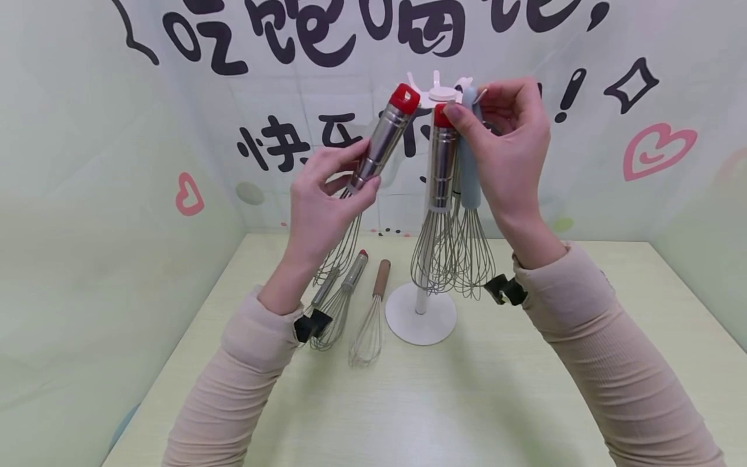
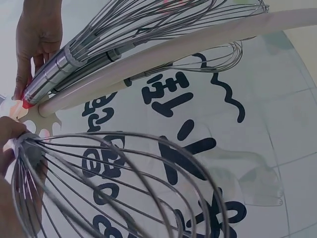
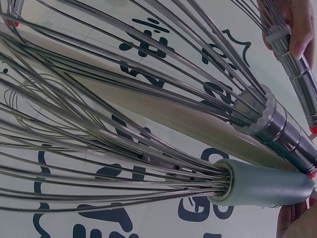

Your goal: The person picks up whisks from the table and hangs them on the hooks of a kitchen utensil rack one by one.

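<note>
My left hand [image 1: 323, 198] grips the steel handle of a red-capped whisk [image 1: 382, 144], which leans with its cap up and its wires down. Beside it a white stand [image 1: 420, 327] carries hooks around its top. A second red-capped steel whisk [image 1: 442, 165] hangs upright there, wires downward. At its cap my right hand [image 1: 516, 146] pinches, thumb on the red end. The fingers curl behind the top of a whisk with a light blue handle [image 3: 267, 183], also hanging. Another whisk hangs behind these, mostly hidden.
On the table [image 1: 496, 402], left of the stand's round base, lie a red-tipped steel whisk [image 1: 354, 272], a thin steel-handled whisk [image 1: 324, 290] partly behind my left wrist, and a brown-handled whisk [image 1: 382, 279]. A printed cloth backdrop [image 1: 583, 194] rises behind.
</note>
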The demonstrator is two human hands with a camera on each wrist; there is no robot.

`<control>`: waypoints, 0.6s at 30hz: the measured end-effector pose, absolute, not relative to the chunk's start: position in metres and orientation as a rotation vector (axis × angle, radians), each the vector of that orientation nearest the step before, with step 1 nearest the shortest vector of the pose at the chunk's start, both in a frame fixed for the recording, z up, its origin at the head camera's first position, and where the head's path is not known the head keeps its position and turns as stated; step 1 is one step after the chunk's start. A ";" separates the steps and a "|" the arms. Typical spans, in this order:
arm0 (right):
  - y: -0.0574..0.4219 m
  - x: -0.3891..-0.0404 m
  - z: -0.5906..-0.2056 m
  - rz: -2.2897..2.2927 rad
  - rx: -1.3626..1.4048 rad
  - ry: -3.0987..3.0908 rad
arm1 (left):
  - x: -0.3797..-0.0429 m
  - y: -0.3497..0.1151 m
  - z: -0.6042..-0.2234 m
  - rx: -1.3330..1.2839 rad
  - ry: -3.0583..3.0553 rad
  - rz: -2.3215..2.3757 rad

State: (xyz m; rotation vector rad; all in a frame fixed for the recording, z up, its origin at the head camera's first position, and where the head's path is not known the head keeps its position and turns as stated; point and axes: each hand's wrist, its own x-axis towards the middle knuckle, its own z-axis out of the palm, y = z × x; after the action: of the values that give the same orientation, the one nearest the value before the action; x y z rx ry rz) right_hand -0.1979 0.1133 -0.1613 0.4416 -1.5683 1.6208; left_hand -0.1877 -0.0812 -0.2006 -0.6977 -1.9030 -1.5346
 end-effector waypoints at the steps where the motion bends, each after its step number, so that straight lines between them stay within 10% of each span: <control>1: 0.113 -0.198 -0.161 1.621 0.444 -1.565 | -0.187 -0.082 -0.200 -0.708 -1.907 -1.517; 18: 0.113 -0.200 -0.163 1.617 0.468 -1.543 | -0.193 -0.072 -0.210 -0.730 -1.984 -1.591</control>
State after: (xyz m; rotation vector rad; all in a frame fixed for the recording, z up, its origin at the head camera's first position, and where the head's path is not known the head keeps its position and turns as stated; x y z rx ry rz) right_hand -0.1995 0.1126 -0.1633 0.4678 -1.5430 1.6171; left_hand -0.1930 -0.0724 -0.2102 -0.7296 -1.9845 -1.5912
